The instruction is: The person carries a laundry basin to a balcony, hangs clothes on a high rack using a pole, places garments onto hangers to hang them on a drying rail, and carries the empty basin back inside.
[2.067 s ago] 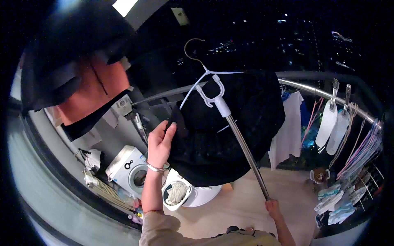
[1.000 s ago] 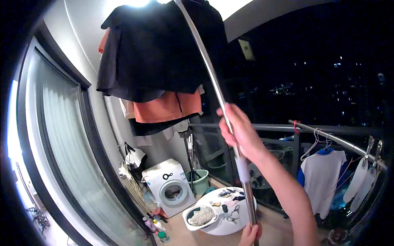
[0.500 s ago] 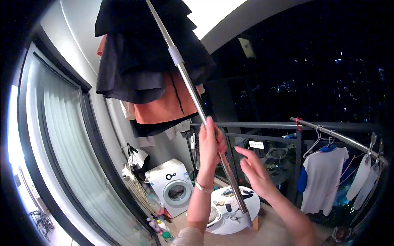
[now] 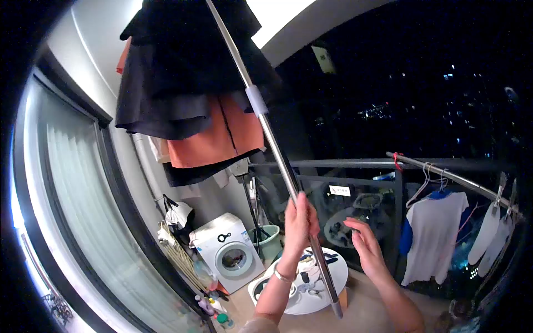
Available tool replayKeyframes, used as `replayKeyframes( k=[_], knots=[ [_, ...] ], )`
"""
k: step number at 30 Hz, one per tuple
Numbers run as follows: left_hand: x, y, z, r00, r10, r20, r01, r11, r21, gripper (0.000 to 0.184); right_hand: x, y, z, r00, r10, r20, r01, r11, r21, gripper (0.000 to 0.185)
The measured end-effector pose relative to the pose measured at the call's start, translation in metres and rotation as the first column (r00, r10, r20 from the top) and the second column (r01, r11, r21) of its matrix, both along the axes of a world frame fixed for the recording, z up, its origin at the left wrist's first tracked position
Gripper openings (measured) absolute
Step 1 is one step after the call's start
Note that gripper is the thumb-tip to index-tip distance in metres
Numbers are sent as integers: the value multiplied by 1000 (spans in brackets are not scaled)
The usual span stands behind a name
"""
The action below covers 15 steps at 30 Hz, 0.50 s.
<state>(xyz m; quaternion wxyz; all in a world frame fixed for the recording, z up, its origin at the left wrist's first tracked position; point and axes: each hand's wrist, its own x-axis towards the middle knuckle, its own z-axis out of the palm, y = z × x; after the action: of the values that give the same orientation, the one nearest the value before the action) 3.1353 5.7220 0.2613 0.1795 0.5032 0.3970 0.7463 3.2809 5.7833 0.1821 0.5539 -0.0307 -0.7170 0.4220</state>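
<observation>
My left hand (image 4: 300, 223), with a bracelet on its wrist, is wrapped round a shiny telescopic metal pole (image 4: 276, 149). The pole slants from the top of the view down to the right, and a pale collar (image 4: 256, 100) joins its thinner and thicker sections. Its lower end reaches in front of the round white table (image 4: 337, 277). To the right of the pole and apart from it, my right hand (image 4: 368, 250) is raised with nothing in it, its fingers loosely bent. Dark clothes (image 4: 183, 66) and an orange garment (image 4: 194, 145) hang behind the pole's upper part.
A white washing machine (image 4: 225, 252) stands at the back, beside a pale bucket (image 4: 270, 241). Bottles (image 4: 214, 305) are on the floor near the glass sliding door (image 4: 83, 183). At the right, a white-and-blue shirt (image 4: 436, 233) hangs from a rail (image 4: 461, 180) by the railing.
My left hand is lower and further right in view, still round the pole. The pole's collar has shifted down and right. My right hand has moved right and down, away from the pole.
</observation>
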Motion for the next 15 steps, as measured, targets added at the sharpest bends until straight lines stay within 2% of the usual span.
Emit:
replayKeyframes(
  k=[1,3,5,6,7,9,10,12,13,14,15],
  knots=[
    [7,1,-16,999,-36,27,37,998,-52,27,2,-1,-1,1000,-1,-15,1,1000,5,33],
    [20,11,-63,998,-35,-61,29,995,-99,25,7,-6,-9,999,-28,-44,27,1000,-13,36],
    [43,18,-125,989,-20,-146,-2,989,-151,13,13,-7,-19,998,-61,19,61,998,-24,51],
    [52,23,-172,907,108,-408,-155,984,-83,14,17,-9,-27,996,-86,37,87,996,-29,51],
    [59,31,-226,918,-35,-395,-60,972,-227,18,22,-10,-37,992,-116,55,118,992,-33,50],
    [84,21,-299,839,-266,-475,120,941,-316,24,36,-7,-71,940,-221,258,289,921,-261,38],
    [96,17,-297,653,-412,-636,108,881,-460,26,41,-1,-98,907,-357,222,418,819,-393,27],
    [113,28,-272,139,-604,-785,-8,792,-611,29,78,-7,-135,824,-509,249,566,704,-429,26],
    [114,44,-284,45,-607,-793,53,795,-605,29,99,-9,-157,778,-571,262,623,651,-433,28],
    [110,71,-304,67,-542,-838,163,834,-527,29,117,-9,-193,693,-647,317,718,580,-385,23],
    [109,100,-331,188,-419,-888,288,888,-358,28,135,-16,-227,605,-708,366,795,506,-336,18]
  ],
)
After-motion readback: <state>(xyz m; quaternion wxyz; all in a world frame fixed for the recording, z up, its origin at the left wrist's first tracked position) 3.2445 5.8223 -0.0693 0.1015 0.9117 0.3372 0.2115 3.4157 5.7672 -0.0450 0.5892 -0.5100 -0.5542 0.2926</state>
